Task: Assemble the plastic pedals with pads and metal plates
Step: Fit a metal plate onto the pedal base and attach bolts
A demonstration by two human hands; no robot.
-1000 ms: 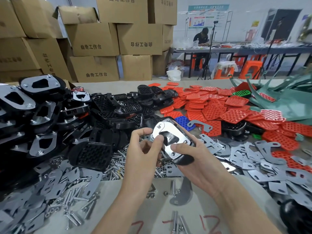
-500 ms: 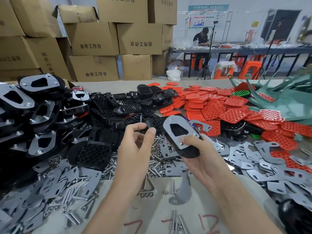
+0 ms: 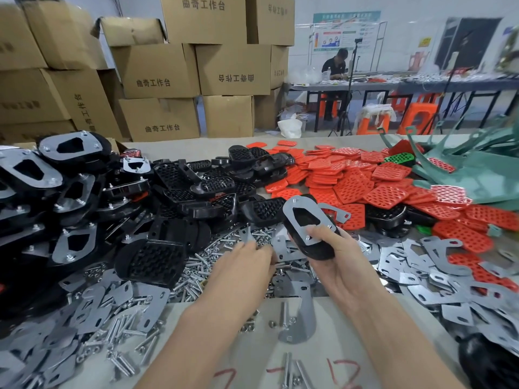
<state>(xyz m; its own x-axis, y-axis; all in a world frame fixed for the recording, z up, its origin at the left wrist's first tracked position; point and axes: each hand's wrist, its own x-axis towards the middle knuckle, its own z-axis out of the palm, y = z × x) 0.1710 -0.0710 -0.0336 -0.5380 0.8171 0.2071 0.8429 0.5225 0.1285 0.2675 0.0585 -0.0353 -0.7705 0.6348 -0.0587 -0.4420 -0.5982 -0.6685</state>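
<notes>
Bright, even indoor light; wide-angle edge warp, mild motion blur.

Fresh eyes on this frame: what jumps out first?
The sprawl of red perforated pads across the far right of the table hits first, beside a heap of black pedals at centre-left. In the foreground the right hand grips one pedal topped with a metal plate, while the left hand is down on the pile of bolts; whether it holds anything cannot be seen.
</notes>
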